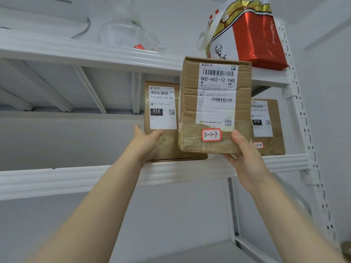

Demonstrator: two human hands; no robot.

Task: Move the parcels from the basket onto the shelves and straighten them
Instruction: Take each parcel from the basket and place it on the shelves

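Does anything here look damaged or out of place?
The 3-1-7 box in the right hand has a creased front and wrinkled label; the 010 box gripped by the left hand looks sound.

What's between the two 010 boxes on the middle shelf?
Head view: the box marked 3-1-7, gripped by the right hand, covers that stretch; the shelf behind it is hidden. The left hand grips the left 010 box.

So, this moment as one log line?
right hand holds parcel 3-1-7 | left hand grips shelved parcel | parcel 3-1-7 not yet shelved
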